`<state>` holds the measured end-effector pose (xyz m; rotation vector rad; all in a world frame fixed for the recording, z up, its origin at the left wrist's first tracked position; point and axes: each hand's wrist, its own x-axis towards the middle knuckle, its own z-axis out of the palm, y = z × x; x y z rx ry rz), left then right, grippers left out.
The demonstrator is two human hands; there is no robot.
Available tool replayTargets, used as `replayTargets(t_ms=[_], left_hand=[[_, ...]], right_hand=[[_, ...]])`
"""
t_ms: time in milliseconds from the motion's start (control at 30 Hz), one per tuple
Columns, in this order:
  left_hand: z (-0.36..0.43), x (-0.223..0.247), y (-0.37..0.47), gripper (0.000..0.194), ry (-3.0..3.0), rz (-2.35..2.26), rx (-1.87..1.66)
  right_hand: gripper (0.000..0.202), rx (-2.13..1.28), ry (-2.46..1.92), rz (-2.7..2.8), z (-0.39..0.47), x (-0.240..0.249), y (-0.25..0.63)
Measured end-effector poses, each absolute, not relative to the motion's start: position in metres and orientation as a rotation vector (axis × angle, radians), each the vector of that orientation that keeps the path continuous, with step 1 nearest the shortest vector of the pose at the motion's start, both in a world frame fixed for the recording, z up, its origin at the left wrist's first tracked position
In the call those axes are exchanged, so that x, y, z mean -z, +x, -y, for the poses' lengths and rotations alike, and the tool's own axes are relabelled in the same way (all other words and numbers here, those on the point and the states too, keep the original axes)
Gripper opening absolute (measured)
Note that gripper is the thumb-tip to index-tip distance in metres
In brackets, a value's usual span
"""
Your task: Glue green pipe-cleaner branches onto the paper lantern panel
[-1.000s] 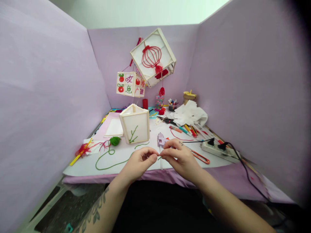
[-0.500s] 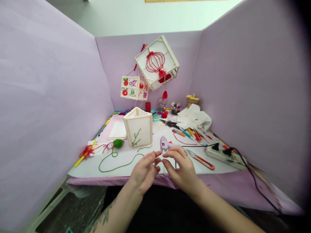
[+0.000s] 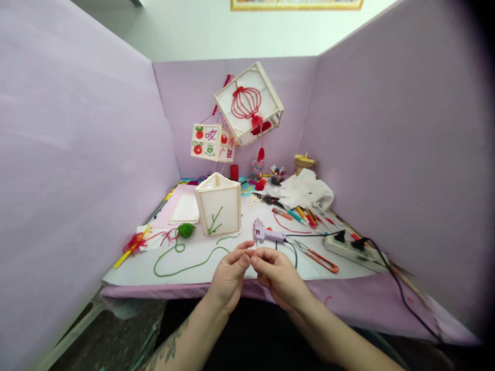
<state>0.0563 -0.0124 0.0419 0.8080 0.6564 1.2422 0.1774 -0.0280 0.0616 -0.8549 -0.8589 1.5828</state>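
Note:
My left hand (image 3: 232, 270) and my right hand (image 3: 276, 273) meet at the table's front edge, both pinched closed with fingertips touching. Something tiny and dark shows between them, too small to name. Behind them stands a white three-sided paper lantern (image 3: 220, 203) in a pale wooden frame, a green branch shape on its front. Green yarn (image 3: 181, 269) curls over the white table top from a green ball (image 3: 186, 230) left of the lantern. A lilac glue gun (image 3: 266, 233) lies just beyond my right hand, with orange-handled scissors (image 3: 319, 259) to its right.
Two decorated lanterns hang at the back, a large one (image 3: 249, 105) and a smaller one (image 3: 212, 142). At the right are a power strip (image 3: 353, 251) with black cables, markers (image 3: 303, 215) and crumpled white paper (image 3: 305, 189). Red yarn (image 3: 135, 243) lies far left.
My right hand has moved left and down, and its fingers have closed against my left fingertips. My left fingers have drawn together. The view has shifted slightly.

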Motion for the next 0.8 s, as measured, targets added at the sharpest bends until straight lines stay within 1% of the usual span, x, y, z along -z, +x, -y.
replayTargets(t_ms=[300,567,800], left_hand=[[0.013,-0.037,0.058,0.029,0.844,-0.708,-1.26],[0.012,-0.033,0.059,0.029,0.782,-0.757,-1.278],[0.013,-0.032,0.059,0.029,0.704,-0.699,-1.232]], right_hand=[[0.033,-1.531,-0.896,0.791,0.027,-0.055,0.174],[0.025,-1.363,-0.934,0.822,0.025,-0.05,0.167],[0.022,-1.428,-0.897,0.779,0.025,-0.05,0.168]])
